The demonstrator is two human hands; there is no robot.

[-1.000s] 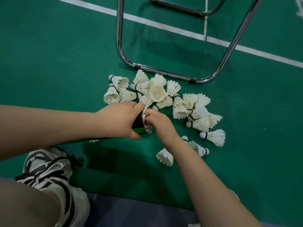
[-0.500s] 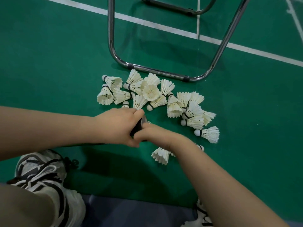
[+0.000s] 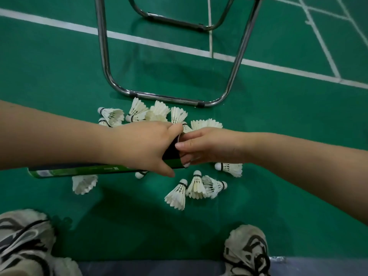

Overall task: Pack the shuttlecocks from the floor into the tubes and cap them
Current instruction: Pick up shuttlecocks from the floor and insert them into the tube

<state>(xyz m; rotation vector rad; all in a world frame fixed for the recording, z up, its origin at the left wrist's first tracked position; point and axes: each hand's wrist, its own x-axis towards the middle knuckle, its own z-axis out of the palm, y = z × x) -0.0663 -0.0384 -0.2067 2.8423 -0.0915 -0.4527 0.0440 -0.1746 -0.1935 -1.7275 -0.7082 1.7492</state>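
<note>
A long green tube lies level above the floor, its dark open end pointing right. My left hand is wrapped around it near that end. My right hand meets the mouth, thumb over the rim and fingertips curled under it; anything in its fingers is hidden. Several white feather shuttlecocks lie heaped beyond my hands. Three more shuttlecocks lie just below the tube's mouth, one rests under my right wrist, and another sits beneath the tube.
A chrome chair frame stands on the green court floor right behind the heap. White court lines cross the far floor. My two white-and-black shoes are at the bottom edge.
The tube has come up and now shows level below my left forearm. My right hand has stayed at the tube's mouth, its wrist swinging out to the right. The view has moved closer.
</note>
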